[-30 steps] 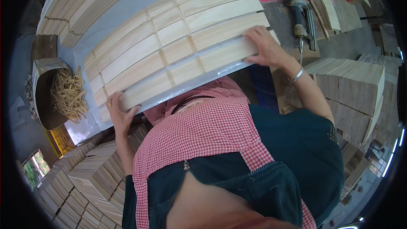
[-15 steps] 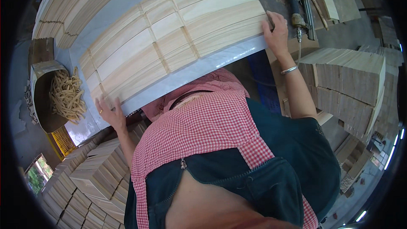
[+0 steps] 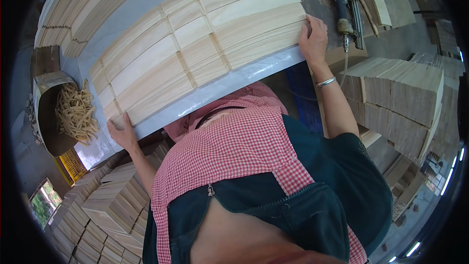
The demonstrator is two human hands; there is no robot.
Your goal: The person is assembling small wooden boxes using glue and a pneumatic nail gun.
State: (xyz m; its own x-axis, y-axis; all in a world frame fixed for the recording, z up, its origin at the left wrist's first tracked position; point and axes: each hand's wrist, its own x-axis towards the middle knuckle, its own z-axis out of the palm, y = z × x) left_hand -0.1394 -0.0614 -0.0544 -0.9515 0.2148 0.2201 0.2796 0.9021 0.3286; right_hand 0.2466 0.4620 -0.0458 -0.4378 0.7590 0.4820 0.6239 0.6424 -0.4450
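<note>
Rows of thin pale wooden strips lie side by side on a light table in front of me, with narrow tan bands running across them. My left hand is at the left end of the nearest row, its thumb on the near edge and its fingers around the corner. At the right end of that row, my right hand presses against the strip ends with bent fingers; a bracelet is on that wrist. The wood hides some of the fingertips.
A bin of tan bands stands at the left. More strips are stacked at far left. A nail gun with a hose and a hammer lie at right. Wood stacks stand on both sides of me.
Both hands have closed in on the ends of the nearest row. My left hand's fingers have moved down and around the corner; the right fingers have bent against the wood.
</note>
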